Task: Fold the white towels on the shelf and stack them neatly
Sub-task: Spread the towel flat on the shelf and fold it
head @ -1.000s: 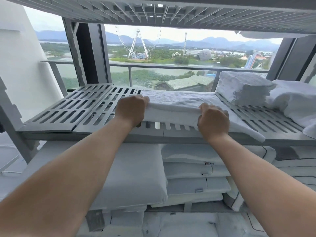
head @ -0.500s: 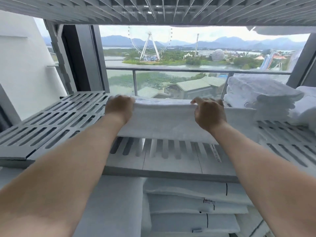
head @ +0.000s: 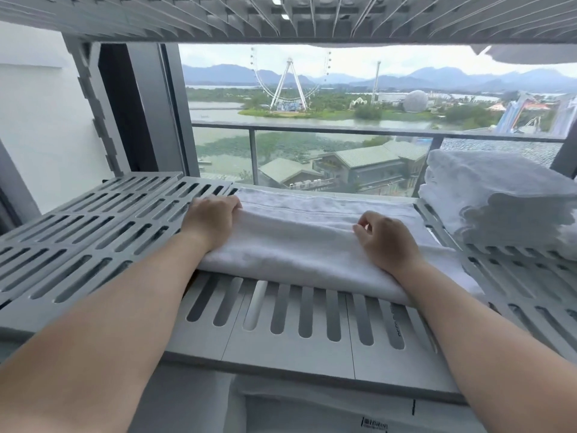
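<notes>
A towel lies mid-shelf under 2 hands, with stacked towels to its right.

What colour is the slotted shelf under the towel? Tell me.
The shelf is plain light grey, clearest in the head view.

A white towel lies folded lengthwise across the grey slatted shelf. The left hand grips its left end, fingers curled over the upper fold. The right hand lies on the towel farther right, its curled fingers pinching the same fold. Right of the right hand, apart from it, sits a stack of folded white towels. Beyond both hands, a window shows a Ferris wheel
</notes>
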`<action>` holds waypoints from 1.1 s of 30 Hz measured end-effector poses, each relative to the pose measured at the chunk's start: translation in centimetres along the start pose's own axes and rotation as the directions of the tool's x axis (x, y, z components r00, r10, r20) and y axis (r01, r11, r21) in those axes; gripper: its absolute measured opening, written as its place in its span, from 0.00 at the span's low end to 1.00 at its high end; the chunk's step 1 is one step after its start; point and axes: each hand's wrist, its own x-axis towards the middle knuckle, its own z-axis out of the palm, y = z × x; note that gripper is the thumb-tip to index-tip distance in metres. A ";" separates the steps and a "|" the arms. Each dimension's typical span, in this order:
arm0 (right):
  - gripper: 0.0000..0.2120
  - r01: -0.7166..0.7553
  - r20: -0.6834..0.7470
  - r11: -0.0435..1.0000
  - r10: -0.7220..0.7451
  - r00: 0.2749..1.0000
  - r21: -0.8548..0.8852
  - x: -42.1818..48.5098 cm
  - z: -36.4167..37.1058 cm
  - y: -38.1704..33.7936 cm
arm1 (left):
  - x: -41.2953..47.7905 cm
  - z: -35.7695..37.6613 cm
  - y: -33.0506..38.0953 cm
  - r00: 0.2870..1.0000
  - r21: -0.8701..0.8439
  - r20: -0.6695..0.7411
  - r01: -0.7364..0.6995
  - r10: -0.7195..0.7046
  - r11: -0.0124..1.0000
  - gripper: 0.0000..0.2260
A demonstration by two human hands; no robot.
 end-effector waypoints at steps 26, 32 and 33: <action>0.08 -0.136 -0.152 0.939 0.092 0.984 -0.316 -5.6 -3.2 0.3 | -1.0 1.3 10.3 0.731 0.200 0.551 0.352 -0.402 0.915 0.43; 0.08 -0.204 -0.014 0.957 0.205 0.979 -0.205 -5.9 -3.8 0.8 | -0.1 1.8 12.6 0.831 0.062 0.522 0.187 -0.192 0.980 0.26; 0.09 -0.198 0.001 0.960 0.202 0.979 -0.198 -5.9 -3.8 0.9 | -0.2 1.9 13.7 0.863 -0.015 0.497 0.110 -0.088 0.994 0.25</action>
